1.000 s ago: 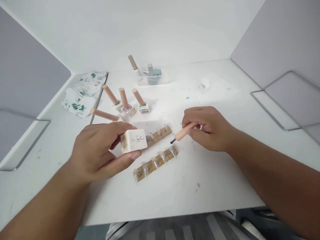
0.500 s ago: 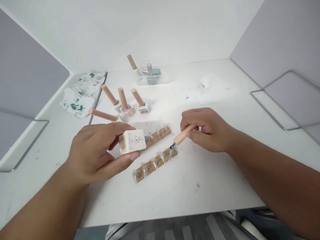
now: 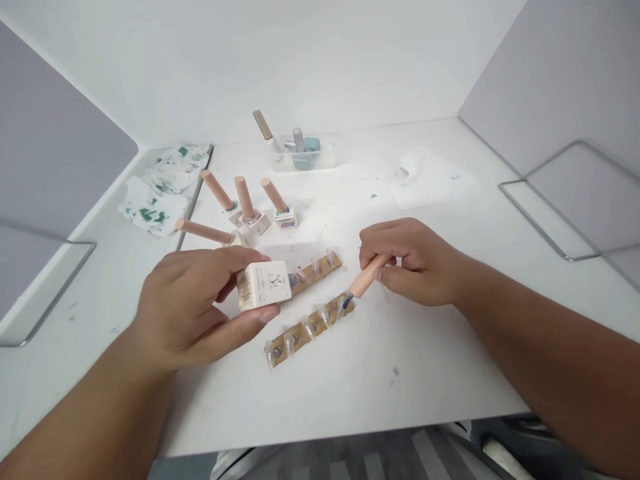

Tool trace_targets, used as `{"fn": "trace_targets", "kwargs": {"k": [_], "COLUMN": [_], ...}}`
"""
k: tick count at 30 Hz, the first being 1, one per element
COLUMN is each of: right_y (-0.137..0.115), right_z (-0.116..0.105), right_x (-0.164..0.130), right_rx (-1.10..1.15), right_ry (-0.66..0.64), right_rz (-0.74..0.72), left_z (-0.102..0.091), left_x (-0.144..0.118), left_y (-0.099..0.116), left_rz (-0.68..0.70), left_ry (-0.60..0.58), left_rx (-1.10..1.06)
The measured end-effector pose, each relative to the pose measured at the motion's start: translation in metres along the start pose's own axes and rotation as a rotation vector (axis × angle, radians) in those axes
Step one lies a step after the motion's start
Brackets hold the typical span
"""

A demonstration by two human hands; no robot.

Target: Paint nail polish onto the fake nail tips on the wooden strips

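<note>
At frame centre my left hand [image 3: 200, 307] grips the bottle [image 3: 264, 285] tilted for dipping, while my right hand [image 3: 410, 260] pinches the brush [image 3: 361, 284], tip on the strip's [image 3: 313, 325] end nail [image 3: 342, 305].

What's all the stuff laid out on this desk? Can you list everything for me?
Bottle: one, cream, square, held in the left hand.
Brush cap: one, peach handle, dark tip down on the nearer strip.
Nail-tip strips: two, tan, clear tips stuck on; middle of the table, one nearer, one behind.
Capped polish bottles: four, peach caps, behind the strips; one leans far over.
Clear tray: one, far back, holding a teal bottle and a few others.
Stained tissues: a crumpled heap, white with green marks, far left.
White sheet: one, far right of centre.
Wire stands: two, grey, left and right edges.
Table: white.
Left hand: grips the bottle.
Right hand: pinches the brush cap.
</note>
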State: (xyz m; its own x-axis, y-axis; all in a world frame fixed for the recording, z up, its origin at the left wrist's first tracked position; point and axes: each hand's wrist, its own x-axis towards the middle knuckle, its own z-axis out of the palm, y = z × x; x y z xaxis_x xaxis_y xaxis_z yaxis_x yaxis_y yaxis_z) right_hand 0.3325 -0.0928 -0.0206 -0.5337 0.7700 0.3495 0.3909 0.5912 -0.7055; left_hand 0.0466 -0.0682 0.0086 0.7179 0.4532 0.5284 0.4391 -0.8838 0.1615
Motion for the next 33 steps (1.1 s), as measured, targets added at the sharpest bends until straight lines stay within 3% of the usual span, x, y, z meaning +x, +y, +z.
{"fn": "trace_targets", "kwargs": {"k": [5,13,27,33], "right_y": [-0.0008,-0.0005,-0.0009,-0.0044], "right_z": [-0.0022,0.0014,-0.0013,0.001], "right_x": [0.0005,-0.0008,-0.0002,-0.0009], "right_rx": [0.001,0.067,-0.005,0.061], "right_ry": [0.055,-0.043,0.034,-0.048], "right_rz": [0.007,0.0,0.054,0.011], "left_z": [-0.0015,-0.001,-0.0007,-0.0005], "left_x": [0.0022,0.0012,-0.0004,-0.0011], "left_y": [0.0005,0.0018,-0.0003,0.0004], "left_rz": [0.027,0.0,0.009,0.0], "left_ry": [-0.001,0.013,0.002,0.002], "left_rx": [0.005,0.009,-0.005,-0.024]}}
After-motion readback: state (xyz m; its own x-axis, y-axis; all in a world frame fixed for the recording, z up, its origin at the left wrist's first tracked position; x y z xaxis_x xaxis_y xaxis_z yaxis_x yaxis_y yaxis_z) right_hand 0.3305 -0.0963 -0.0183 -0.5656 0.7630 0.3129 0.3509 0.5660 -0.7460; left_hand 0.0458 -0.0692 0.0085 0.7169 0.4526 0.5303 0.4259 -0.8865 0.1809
